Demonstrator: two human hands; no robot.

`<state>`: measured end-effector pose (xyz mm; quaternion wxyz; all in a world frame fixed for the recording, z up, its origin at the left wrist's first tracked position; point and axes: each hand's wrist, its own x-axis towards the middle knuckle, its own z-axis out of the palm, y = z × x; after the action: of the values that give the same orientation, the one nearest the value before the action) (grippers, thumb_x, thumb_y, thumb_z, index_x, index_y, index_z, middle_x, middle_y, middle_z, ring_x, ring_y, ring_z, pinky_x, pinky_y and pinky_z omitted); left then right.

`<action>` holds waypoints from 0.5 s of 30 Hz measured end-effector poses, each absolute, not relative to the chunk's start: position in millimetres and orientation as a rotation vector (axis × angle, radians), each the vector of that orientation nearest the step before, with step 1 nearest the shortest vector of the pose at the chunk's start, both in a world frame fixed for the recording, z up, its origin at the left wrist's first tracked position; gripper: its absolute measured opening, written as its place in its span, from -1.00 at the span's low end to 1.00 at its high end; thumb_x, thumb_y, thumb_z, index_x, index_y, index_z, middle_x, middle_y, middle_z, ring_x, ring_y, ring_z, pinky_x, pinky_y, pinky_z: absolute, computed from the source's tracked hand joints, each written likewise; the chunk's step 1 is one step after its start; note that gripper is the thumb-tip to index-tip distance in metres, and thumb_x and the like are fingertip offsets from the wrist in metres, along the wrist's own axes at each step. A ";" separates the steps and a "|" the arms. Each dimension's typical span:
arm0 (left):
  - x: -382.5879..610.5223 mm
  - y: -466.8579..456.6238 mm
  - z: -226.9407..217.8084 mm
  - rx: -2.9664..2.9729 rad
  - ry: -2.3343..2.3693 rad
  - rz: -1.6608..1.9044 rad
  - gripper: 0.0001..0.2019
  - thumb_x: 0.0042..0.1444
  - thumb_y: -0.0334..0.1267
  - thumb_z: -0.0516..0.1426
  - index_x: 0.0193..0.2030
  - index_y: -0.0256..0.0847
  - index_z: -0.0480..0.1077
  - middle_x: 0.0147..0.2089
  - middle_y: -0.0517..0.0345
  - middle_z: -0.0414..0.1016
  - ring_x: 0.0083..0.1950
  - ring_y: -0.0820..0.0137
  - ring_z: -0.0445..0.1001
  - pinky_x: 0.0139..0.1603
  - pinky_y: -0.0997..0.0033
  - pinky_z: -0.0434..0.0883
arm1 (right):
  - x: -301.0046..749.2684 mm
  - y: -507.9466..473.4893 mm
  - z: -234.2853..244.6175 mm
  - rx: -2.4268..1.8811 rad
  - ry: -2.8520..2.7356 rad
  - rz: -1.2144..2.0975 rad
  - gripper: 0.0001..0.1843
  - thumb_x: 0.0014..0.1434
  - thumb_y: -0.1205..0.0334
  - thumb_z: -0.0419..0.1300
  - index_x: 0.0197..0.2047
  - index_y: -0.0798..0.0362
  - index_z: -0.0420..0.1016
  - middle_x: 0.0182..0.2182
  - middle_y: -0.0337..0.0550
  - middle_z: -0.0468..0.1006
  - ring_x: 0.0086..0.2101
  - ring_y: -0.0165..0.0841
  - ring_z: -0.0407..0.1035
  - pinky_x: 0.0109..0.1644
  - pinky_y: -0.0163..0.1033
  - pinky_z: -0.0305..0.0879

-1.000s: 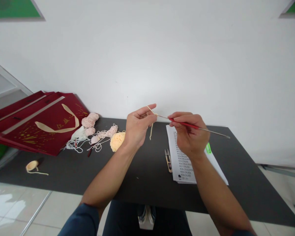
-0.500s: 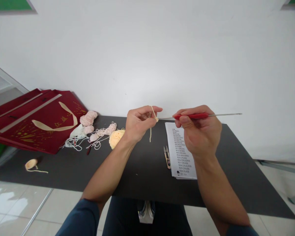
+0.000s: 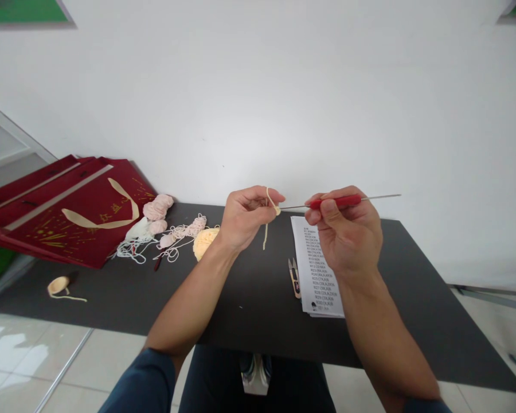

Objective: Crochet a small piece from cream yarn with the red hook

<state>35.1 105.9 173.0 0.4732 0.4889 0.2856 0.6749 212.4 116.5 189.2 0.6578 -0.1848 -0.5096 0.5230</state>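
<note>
Between the thumb and fingers of my left hand (image 3: pixel 250 219) is a small piece of pale yellow crochet work (image 3: pixel 277 211). Its yarn loops over the index finger, and a loose tail hangs below. My right hand (image 3: pixel 350 229) is closed around the red handle of a crochet hook (image 3: pixel 337 202). The hook's thin metal shaft runs left to the crochet work; whether its tip is inside a stitch is too small to tell. Behind my left forearm, partly hidden, lies a yellow yarn ball (image 3: pixel 204 242).
Printed sheets (image 3: pixel 320 275) and thread snips (image 3: pixel 294 278) lie on the dark table (image 3: pixel 262 310). Pink yarn balls (image 3: pixel 158 207) and tangled white yarn (image 3: pixel 135 246) rest beside red gift bags (image 3: pixel 81 212). A small cream crocheted cup (image 3: pixel 59 284) sits at the left.
My right hand has turned slightly, and the hook's far end has shifted left. My left hand still pinches the crochet work. The whole view has shifted a little.
</note>
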 end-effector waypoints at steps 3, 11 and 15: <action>35.6 106.2 171.4 1.240 0.793 1.686 -0.82 -0.09 -0.43 0.34 -0.33 -0.11 0.68 -0.43 0.20 0.55 -0.41 0.49 0.38 -0.36 0.42 0.28 | 212.3 112.9 188.2 -0.464 -1.207 1.059 -0.87 0.18 0.25 0.46 -0.27 -0.03 0.58 -0.37 -0.26 0.70 -0.49 -0.45 0.48 -0.37 -0.27 0.44; 31.7 107.5 175.5 1.169 0.840 1.503 -0.78 -0.18 -0.52 0.28 -0.38 -0.17 0.67 -0.47 0.21 0.56 -0.46 0.55 0.36 -0.40 0.47 0.22 | 223.2 88.9 197.8 -0.525 -1.685 0.498 -0.81 0.22 0.45 0.36 -0.21 -0.07 0.63 -0.25 -0.21 0.73 -0.23 -0.32 0.63 -0.18 -0.19 0.51; 28.7 106.3 179.2 1.119 0.738 1.330 -0.74 -0.28 -0.52 0.21 -0.43 -0.22 0.65 -0.58 0.22 0.46 -0.55 0.56 0.26 -0.48 0.45 0.11 | 230.2 96.5 197.7 -0.480 -1.644 0.722 -0.88 0.21 0.38 0.39 -0.23 -0.05 0.61 -0.28 -0.20 0.72 -0.28 -0.32 0.62 -0.26 -0.20 0.51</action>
<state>28.7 106.3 179.2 0.5864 0.4799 0.3164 0.5707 230.2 96.5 197.7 0.5985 -0.2069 -0.7087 0.3112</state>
